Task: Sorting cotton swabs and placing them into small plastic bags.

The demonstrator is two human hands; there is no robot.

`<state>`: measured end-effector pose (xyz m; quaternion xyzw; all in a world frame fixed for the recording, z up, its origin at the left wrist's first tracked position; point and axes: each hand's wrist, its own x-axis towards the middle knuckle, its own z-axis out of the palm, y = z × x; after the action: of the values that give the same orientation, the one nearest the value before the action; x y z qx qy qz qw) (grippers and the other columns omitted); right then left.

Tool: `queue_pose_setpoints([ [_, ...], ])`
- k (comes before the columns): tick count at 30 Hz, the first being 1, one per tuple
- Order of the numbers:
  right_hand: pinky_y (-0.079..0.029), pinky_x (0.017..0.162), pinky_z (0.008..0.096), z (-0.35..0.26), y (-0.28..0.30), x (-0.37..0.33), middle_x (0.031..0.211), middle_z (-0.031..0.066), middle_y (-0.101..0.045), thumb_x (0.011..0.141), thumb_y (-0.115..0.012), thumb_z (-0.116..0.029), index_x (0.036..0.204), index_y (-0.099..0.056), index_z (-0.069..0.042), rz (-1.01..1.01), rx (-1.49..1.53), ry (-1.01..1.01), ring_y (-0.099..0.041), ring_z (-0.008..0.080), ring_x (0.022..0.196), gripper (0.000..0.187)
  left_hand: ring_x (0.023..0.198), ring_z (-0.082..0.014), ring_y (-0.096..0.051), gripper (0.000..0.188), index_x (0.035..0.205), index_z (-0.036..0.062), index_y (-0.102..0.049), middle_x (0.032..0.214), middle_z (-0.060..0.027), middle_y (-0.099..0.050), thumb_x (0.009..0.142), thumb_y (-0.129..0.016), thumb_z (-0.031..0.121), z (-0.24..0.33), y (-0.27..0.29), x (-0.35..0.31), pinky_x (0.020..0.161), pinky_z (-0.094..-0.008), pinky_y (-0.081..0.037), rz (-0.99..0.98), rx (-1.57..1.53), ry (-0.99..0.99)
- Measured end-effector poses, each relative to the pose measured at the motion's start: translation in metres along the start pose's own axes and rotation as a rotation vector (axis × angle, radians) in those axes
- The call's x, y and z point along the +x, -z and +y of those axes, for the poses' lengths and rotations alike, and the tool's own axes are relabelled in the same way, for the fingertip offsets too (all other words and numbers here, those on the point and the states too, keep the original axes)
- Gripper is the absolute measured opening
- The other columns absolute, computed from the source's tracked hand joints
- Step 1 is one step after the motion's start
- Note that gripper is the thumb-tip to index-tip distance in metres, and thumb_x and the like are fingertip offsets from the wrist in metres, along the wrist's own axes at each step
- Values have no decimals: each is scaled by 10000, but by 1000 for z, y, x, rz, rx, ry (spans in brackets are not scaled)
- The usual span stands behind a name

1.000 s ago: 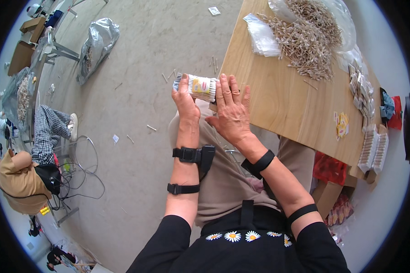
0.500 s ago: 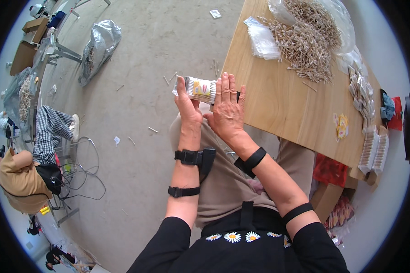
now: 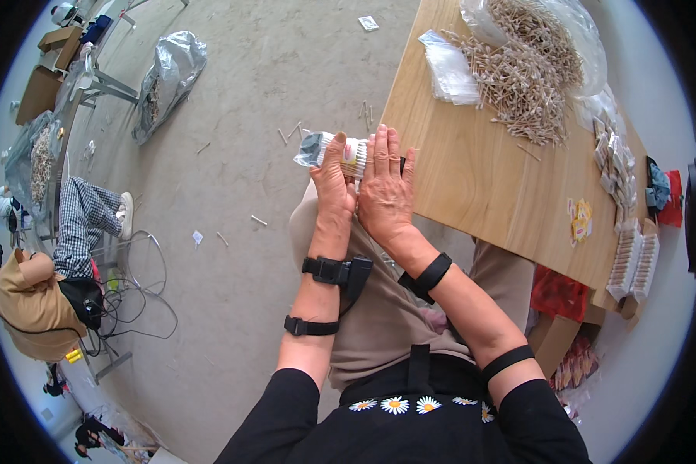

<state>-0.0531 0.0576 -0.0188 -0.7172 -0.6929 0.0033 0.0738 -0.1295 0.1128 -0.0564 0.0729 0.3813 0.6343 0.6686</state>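
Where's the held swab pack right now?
Head view, just above centre: the swab pack is between the left hand and the flat right hand, left of the wooden table.

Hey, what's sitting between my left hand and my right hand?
In the head view, a clear packet of cotton swabs lies there: your left hand holds it, and your right hand is at its right end.

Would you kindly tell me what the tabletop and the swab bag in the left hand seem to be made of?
The tabletop: probably wood or wood-look laminate, smooth, given its pale grain. The swab bag: likely thin, glossy plastic, being see-through, crinkled and shiny.
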Motion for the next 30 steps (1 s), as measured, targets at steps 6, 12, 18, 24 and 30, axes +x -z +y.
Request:
queue_pose_setpoints([
  [6,-96,1220,570,-1,-13,6,1619,188,-216,913,-556,-236,1500,-321,62,108,126,56,-141,325,1534,699,838,-109,-632,240,1016,94,-613,944,10,-635,868,-790,163,0,-1,-5,728,-274,-558,-95,-5,22],
  [12,-87,1218,573,3,-9,7,1614,197,-221,868,-628,-214,1508,-307,57,102,67,111,-141,335,1532,765,851,-121,-645,282,1048,101,-600,958,1,-639,875,-787,222,2,-2,-7,738,-282,-561,-125,10,76],
  [18,-63,1216,586,3,6,-10,1612,202,-232,799,-656,-152,1508,-320,51,17,147,79,-144,344,1532,810,877,-179,-678,362,1042,109,-603,933,-22,-647,861,-789,361,20,9,5,770,-347,-585,-18,52,86],
  [24,-52,1213,591,-2,3,-9,1613,215,-223,789,-643,-129,1496,-338,67,9,133,98,-135,353,1533,794,749,-114,-648,310,982,113,-626,881,14,-635,803,-851,230,11,1,7,642,-296,-574,62,65,17],
  [30,-59,1200,599,-2,0,-3,1631,197,-199,853,-615,-215,1508,-308,75,-18,15,145,-105,349,1540,779,727,-125,-649,213,959,90,-628,872,6,-636,847,-799,148,7,-4,4,612,-294,-575,42,-49,30],
])
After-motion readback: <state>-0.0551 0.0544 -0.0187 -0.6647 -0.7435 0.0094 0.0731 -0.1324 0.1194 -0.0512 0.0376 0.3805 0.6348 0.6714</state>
